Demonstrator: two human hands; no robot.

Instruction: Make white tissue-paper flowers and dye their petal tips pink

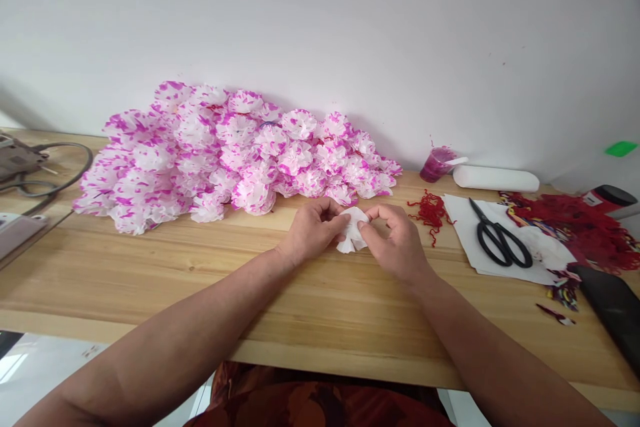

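Note:
A small white tissue-paper flower (353,230) is held between my two hands just above the table. My left hand (316,227) pinches its left side between thumb and fingers. On the other side, my right hand (395,237) grips its edge with thumb and forefinger. The flower's lower edge flares out in loose folds. Behind my hands lies a big heap of white paper flowers (250,153) with magenta-stained edges, reaching from the left part of the table to near my right hand. Some fingertips are hidden behind the paper.
To the right are red yarn pieces (431,213), a cup of magenta liquid (436,165), a white roll (495,179), and black scissors (500,240) on white paper sheets (463,213). Farther right sit a red yarn pile (575,227) and a black phone-like object (607,300). A cable (83,177) lies left.

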